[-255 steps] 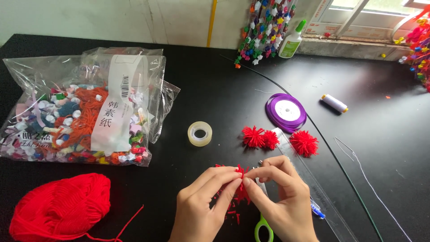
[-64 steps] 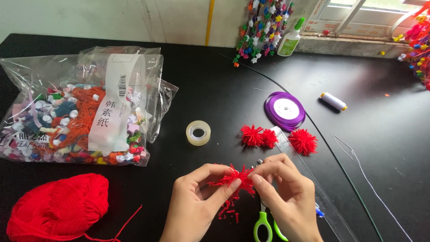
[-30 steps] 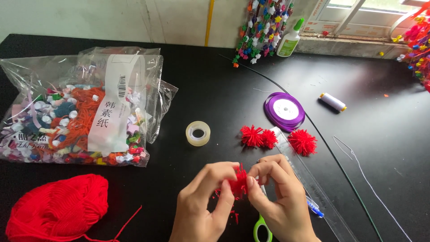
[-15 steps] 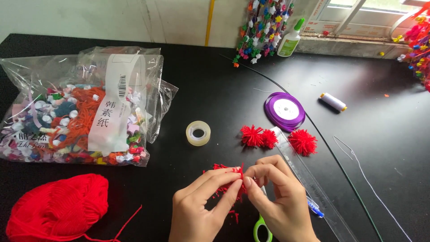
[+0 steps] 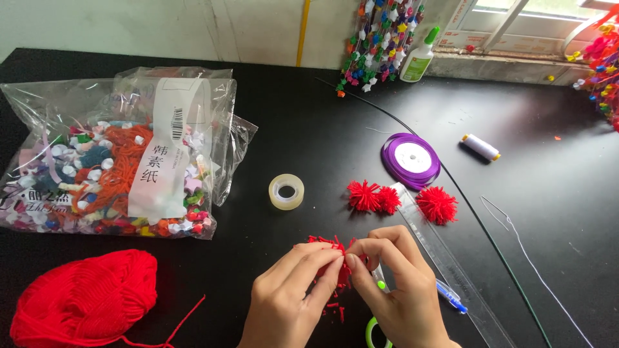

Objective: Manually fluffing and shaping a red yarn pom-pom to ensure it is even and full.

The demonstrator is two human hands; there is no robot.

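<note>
Here, left hand (image 5: pixel 290 293) and right hand (image 5: pixel 396 290) pinched together on ragged red pompom (image 5: pixel 334 254), held just above black table (image 5: pixel 290 129). Three finished pompoms (image 5: pixel 373 196) lay near clear ruler (image 5: pixel 445 254). Yarn snippets (image 5: pixel 334 309) underneath; shaping judged unfinished. Red yarn ball (image 5: pixel 84 299) remained.

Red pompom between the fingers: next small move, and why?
Probably keep teasing the strands apart. The left hand and right hand pinch the red pompom from both sides, and it looks ragged and flatter than the three finished pompoms by the ruler. Red clippings lie beneath it, so cutting looks mostly done.
</note>
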